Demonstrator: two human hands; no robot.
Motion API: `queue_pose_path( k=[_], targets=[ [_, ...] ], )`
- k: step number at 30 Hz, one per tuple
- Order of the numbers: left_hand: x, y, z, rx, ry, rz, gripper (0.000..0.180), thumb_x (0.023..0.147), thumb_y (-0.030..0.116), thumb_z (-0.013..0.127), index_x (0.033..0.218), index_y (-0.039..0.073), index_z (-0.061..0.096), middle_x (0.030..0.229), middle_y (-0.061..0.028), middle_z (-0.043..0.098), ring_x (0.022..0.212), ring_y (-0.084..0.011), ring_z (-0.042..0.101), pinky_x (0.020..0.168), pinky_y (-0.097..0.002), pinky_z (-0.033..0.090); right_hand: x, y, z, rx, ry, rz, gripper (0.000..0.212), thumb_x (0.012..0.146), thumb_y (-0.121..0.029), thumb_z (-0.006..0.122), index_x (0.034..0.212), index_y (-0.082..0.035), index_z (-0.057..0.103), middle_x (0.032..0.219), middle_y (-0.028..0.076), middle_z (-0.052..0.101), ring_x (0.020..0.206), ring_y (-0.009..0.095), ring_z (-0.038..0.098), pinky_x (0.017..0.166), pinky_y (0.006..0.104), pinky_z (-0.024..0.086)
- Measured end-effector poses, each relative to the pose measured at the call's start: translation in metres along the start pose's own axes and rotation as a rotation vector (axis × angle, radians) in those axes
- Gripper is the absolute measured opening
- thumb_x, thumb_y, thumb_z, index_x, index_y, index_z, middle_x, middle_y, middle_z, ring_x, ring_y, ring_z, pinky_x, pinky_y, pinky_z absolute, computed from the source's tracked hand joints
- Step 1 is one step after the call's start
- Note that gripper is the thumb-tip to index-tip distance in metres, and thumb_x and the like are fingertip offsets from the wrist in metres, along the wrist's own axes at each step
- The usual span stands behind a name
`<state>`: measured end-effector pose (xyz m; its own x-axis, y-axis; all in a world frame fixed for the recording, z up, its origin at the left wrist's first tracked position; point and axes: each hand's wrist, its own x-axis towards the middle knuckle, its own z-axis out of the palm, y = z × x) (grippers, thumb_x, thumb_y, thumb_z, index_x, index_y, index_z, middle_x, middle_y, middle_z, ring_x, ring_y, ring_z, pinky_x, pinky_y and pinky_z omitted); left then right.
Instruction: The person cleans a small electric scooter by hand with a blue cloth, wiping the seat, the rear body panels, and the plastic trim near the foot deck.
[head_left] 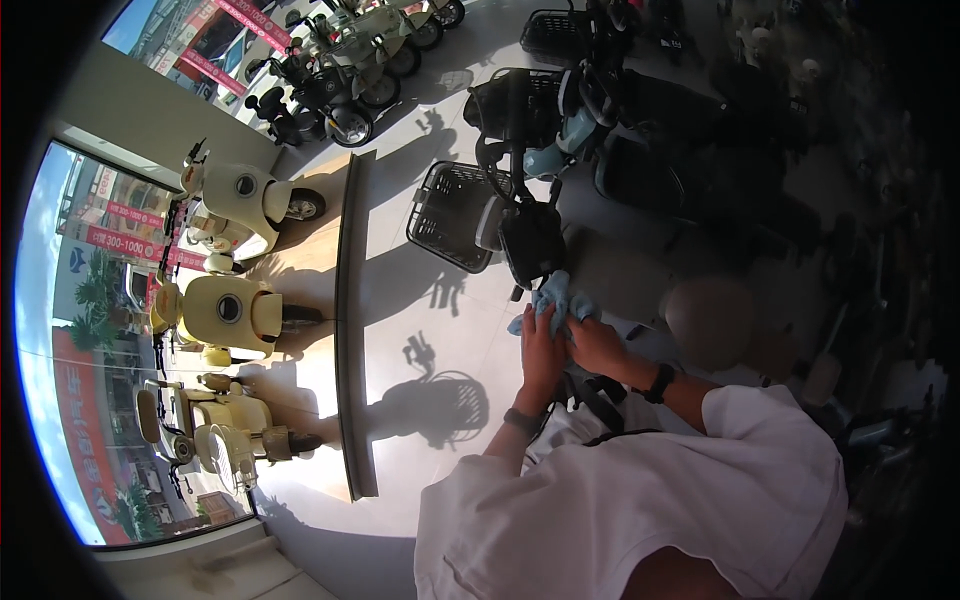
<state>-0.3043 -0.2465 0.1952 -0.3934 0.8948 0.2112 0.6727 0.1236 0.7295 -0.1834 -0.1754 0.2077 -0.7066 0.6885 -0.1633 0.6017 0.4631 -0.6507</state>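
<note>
Both of my hands are closed on a crumpled light blue cloth (553, 297). My left hand (541, 346) grips it from the left side, its fingers pointing away from me. Close beside it, my right hand (598, 347) holds the cloth's right part. Just beyond the cloth is the dark handlebar area (532, 243) of an electric scooter, with a black wire basket (458, 216) on its front. Whether the cloth touches the scooter I cannot tell. My fingertips are partly lost in its folds.
More scooters with baskets (515, 103) crowd the far side and the dim right. Cream scooters (228, 200) stand on a raised wooden platform (322, 385) with a dark edge at the left, beside a large window (90, 330). Several motorbikes (335, 105) line the back.
</note>
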Motion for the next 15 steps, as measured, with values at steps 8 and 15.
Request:
queue_pose_path(
  k=[8,15],
  targets=[
    [0.046,-0.001,-0.008,-0.083,-0.156,-0.169,0.041,0.084,0.007,0.055,0.125,0.005,0.052,0.121,-0.0225,0.054,0.111,-0.0449,0.054,0.092,-0.0476,0.046,0.043,0.010,-0.007,0.114,-0.125,0.093,0.044,0.088,-0.033,0.057,0.124,-0.007,0.055,0.106,0.025,0.064,0.094,0.044,0.063,0.080,0.0516,0.052],
    [-0.014,0.001,-0.021,-0.135,-0.166,-0.142,0.046,0.083,0.002,0.059,0.128,0.008,0.053,0.126,-0.0200,0.051,0.115,-0.0420,0.054,0.094,-0.0439,0.047,-0.019,-0.007,-0.006,0.032,0.024,-0.006,0.036,0.083,-0.019,0.065,0.116,-0.005,0.060,0.095,0.024,0.066,0.090,0.041,0.064,0.076,0.0484,0.053]
  ],
)
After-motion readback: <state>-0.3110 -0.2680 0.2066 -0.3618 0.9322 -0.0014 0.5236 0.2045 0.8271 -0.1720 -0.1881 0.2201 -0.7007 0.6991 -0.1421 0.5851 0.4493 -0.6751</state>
